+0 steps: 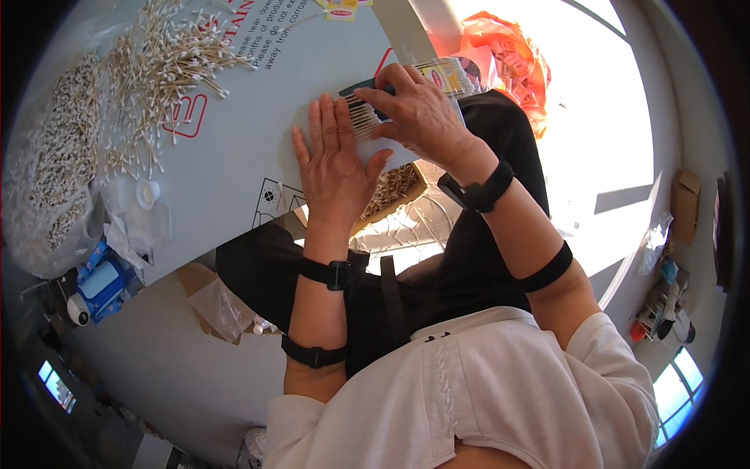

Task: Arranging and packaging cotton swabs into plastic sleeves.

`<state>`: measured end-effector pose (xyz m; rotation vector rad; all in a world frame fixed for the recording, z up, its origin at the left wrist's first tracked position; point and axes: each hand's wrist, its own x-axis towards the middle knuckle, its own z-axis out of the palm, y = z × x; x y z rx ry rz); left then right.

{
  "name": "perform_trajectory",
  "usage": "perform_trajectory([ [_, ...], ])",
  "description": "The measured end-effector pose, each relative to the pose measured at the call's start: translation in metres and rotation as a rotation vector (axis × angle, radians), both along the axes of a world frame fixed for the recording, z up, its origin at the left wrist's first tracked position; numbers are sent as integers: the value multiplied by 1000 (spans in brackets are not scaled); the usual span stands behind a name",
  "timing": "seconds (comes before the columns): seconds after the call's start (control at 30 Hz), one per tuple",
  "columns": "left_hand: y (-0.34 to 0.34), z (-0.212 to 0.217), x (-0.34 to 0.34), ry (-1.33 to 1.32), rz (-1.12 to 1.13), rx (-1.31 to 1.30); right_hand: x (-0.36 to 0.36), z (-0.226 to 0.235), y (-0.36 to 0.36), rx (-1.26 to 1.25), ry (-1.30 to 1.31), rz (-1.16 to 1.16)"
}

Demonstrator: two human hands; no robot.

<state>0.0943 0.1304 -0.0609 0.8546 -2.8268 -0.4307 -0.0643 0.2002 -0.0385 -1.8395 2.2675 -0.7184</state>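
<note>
The grey board (234,156) that served as worktop lay across the person's lap and was the biggest thing; it had red and black print on it. At its far left corner sat a big loose heap of cotton swabs (156,70), and beside that, at the left edge, a clear bag (55,156) full of more swabs. Near the right edge, close to the person, the left hand (334,160) lay flat and released, fingers straight, palm pressing on the board just beside a clear flat packet of swabs (437,78). The right hand (418,117) was grasping a row of swabs (361,117) at the packet's open end, fingers curled over them.

Judgement: the swabs are v. light, thin and easy to bend or scatter, and the packet is soft, slippery film, so it is best taken by the edges w/ the row kept flat and pinched across the middle.

A blue object (101,285) stood under the left edge. The floor was pale, w/ strong sun at the right and an orange bag (508,55) beyond the board.
</note>
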Motion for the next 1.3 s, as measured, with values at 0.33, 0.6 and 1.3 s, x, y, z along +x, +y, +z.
perform_trajectory([
  [0.33,-2,-1,-1,-54,-16,-27,-15,-3,8,-47,167,-13],
  [0.6,-1,-1,-4,-81,-23,-33,-46,-26,52,155,227,-234],
  [1.3,25,-3,-73,20,-91,2,-47,-33,53,139,135,-216],
])
